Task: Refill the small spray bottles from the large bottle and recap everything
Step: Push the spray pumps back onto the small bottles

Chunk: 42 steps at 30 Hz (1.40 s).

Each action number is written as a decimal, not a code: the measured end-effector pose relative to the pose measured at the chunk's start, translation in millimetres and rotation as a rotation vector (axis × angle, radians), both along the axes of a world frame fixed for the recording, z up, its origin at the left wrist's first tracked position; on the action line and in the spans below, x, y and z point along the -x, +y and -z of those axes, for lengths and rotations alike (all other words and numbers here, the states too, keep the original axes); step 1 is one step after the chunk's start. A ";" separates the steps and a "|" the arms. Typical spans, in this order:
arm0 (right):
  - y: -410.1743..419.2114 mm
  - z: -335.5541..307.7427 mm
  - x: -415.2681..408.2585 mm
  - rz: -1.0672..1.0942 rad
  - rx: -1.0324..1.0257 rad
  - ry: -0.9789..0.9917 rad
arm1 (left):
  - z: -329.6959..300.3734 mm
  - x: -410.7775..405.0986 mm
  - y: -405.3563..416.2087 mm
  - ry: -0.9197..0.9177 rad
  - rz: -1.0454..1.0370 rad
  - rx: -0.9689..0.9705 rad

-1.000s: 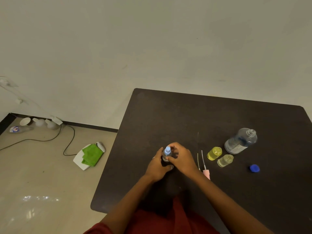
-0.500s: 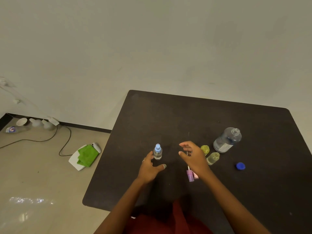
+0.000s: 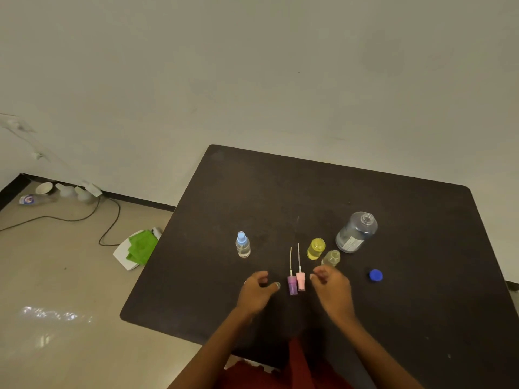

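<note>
A small clear spray bottle with a blue cap (image 3: 243, 245) stands alone on the dark table (image 3: 280, 192). Two loose spray heads, a purple one (image 3: 292, 284) and a pink one (image 3: 300, 280), lie side by side with their tubes pointing away. A yellow small bottle (image 3: 316, 249) and a clear small bottle (image 3: 331, 258) stand uncapped beside the large clear bottle (image 3: 356, 232), which is open. Its blue cap (image 3: 375, 275) lies to the right. My left hand (image 3: 257, 289) hovers left of the spray heads, my right hand (image 3: 330, 284) right of them. Both hold nothing, fingers loosely curled.
On the floor at the left lie a green cloth on a white board (image 3: 139, 248), a black cable (image 3: 106, 228) and a few cups and containers (image 3: 45, 189) by the wall. The table's front edge runs near my body.
Both hands let go of the blue-capped bottle, which now stands alone, and drew back toward me. They now sit on either side of the two spray heads.
</note>
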State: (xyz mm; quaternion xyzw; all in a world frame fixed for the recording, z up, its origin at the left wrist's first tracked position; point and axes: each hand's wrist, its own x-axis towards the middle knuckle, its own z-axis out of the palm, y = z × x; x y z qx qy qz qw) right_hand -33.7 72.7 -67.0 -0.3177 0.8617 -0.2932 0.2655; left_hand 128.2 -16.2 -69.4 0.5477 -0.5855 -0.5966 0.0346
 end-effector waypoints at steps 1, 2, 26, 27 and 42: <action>1.4 3.7 -1.4 -0.017 -0.050 -0.014 | -0.6 3.9 5.8 0.002 0.043 0.015; 2.3 6.7 -2.6 -0.037 -0.095 -0.031 | -1.6 7.9 11.7 0.002 0.079 0.028; -16.2 10.1 -1.4 -0.095 -0.270 0.062 | 3.7 27.9 41.6 -0.156 0.287 0.156; -14.0 8.6 0.3 -0.086 -0.264 0.052 | 4.8 28.1 42.4 -0.147 0.259 0.156; 15.0 -51.9 56.5 -0.073 -0.221 -0.014 | 8.9 59.5 46.7 -0.088 0.048 0.307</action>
